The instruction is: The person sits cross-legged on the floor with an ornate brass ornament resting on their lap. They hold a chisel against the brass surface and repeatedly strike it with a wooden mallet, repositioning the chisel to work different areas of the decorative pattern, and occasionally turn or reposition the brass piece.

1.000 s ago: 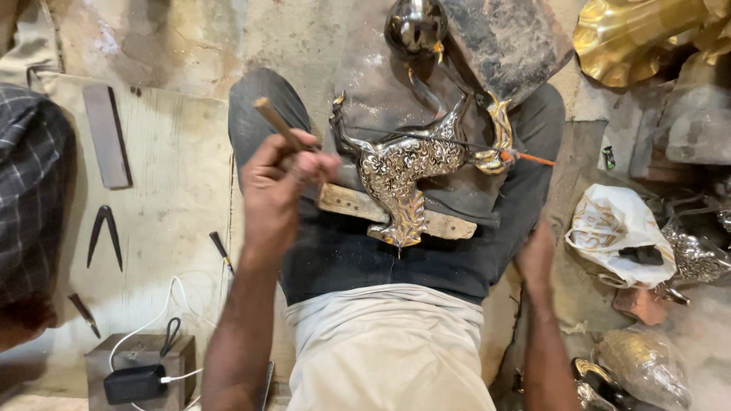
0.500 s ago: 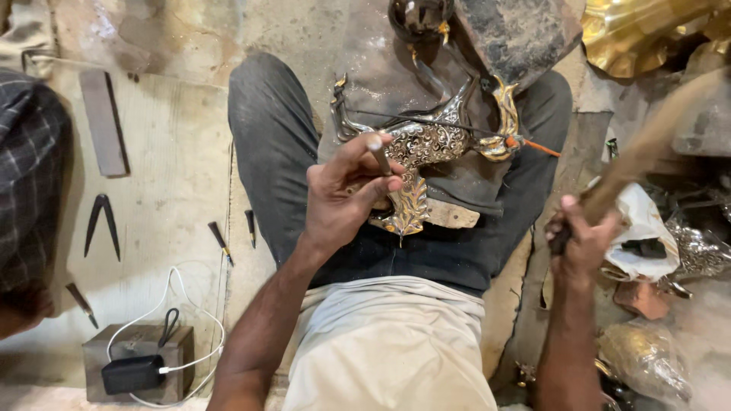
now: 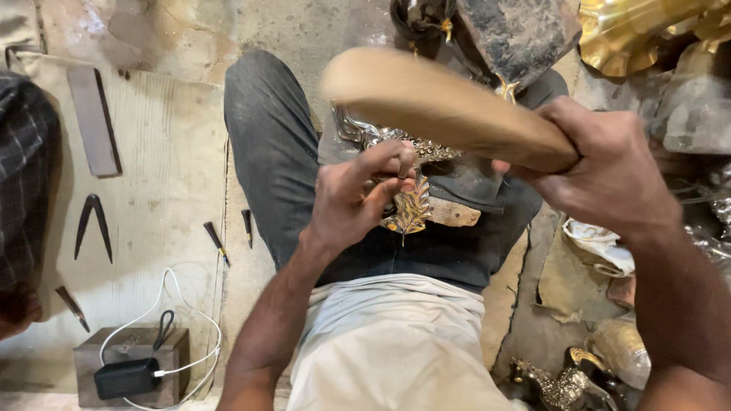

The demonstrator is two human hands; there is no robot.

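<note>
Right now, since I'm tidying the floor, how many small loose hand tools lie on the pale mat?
4, others may be hidden: dark dividers at left, a punch and a shorter punch at the mat's right edge, and another punch at lower left.

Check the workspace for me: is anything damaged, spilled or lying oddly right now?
Nothing stands out. The left hand steadies the ornate metal piece on the lap, the right hand holds a wooden mallet above it, and small hand tools lie on the floor board.
</note>
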